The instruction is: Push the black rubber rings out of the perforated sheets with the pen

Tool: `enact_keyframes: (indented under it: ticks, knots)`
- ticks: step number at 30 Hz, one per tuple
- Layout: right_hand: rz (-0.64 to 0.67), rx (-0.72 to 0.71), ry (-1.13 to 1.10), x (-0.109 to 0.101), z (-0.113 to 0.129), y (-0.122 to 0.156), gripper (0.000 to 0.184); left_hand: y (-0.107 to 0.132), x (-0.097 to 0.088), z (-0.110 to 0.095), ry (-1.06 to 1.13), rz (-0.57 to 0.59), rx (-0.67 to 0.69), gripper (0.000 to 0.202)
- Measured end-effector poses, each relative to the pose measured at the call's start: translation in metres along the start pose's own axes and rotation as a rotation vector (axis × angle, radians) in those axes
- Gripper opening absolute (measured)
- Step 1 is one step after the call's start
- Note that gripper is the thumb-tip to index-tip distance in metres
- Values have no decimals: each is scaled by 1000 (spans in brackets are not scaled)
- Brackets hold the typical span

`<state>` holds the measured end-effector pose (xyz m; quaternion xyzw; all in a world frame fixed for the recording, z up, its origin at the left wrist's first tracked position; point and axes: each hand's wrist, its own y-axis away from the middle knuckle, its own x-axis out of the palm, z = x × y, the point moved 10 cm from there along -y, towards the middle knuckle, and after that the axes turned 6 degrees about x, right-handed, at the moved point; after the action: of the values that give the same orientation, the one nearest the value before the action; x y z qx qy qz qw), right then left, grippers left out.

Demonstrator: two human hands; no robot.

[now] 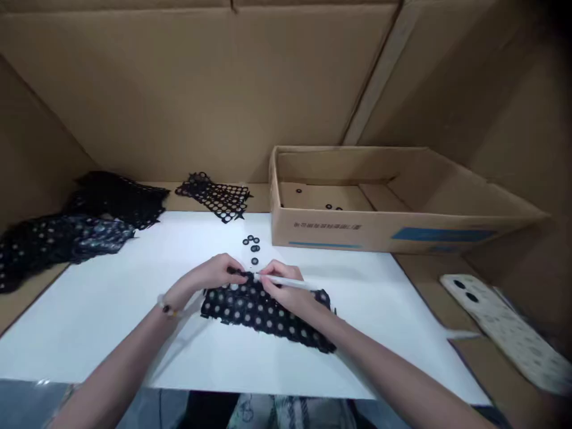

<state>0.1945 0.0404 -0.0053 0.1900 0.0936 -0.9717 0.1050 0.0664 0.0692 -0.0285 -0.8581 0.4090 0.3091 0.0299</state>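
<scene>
The left hand [220, 271] pinches the flat black pale-dotted sheet [254, 308], best held firmly beside the tip of the slim white pen-like tool [294, 282] the right hand [285, 285] grips.

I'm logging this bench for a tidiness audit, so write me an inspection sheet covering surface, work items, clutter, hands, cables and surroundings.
Surface: white tabletop, cardboard visible at its left and right.
Work items: black dotted sheet lying flat; loose black rings just beyond it.
Clutter: dark sheet pile at left; perforated black sheet at the back; phone at right.
Hands: left hand pinches the dotted sheet's far edge; right hand grips a white pen-like tool, tip at that edge.
Cables: nothing seen for certain.
Surroundings: cardboard walls; open cardboard box holding a few rings.
</scene>
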Motion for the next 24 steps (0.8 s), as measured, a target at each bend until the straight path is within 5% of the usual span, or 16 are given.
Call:
enact_keyframes:
  ticks: [12,18,24]
  knots:
    - [-50,60,-12,4,-7,-5,11,-3,-11,-10,-121,-220,58,23]
    - [-85,49,-10,3,-9,-3,12,-6,-14,9,51,-292,-9,30]
    - [-115,64,-32,0,-4,-2,13,-4,-12,-16,165,-218,83,30]
